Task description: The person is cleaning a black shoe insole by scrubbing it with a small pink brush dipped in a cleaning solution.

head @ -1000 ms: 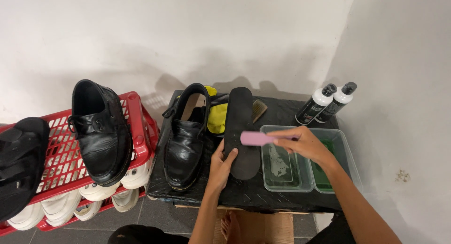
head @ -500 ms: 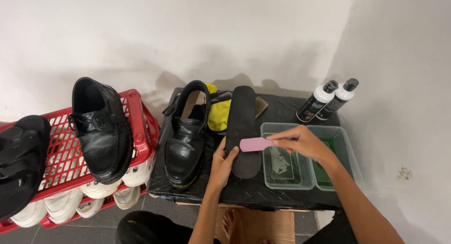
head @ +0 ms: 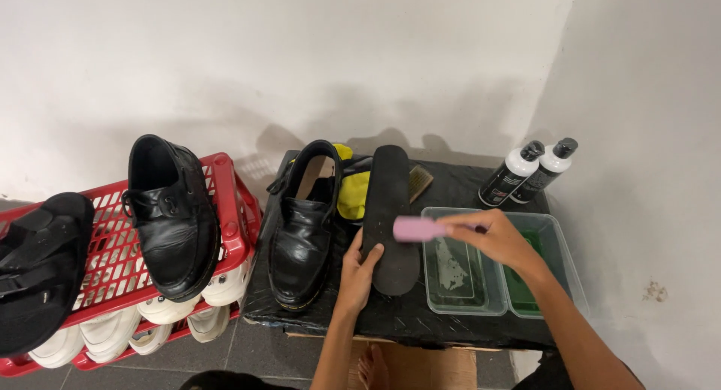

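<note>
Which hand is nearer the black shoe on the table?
Left. The left hand rests on the black insole's edge, right beside the black shoe. The right hand holds a pink brush over the insole's far side, above the clear containers.

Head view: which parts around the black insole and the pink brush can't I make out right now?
- Pink brush: motion-blurred; bristles unreadable, handle end covered by the right hand.
- Black insole: lower left edge hidden under the left hand.
- Yellow cloth: mostly hidden behind the black leather shoe and insole.
- Green plastic tub: contents blocked by the right forearm.
</note>
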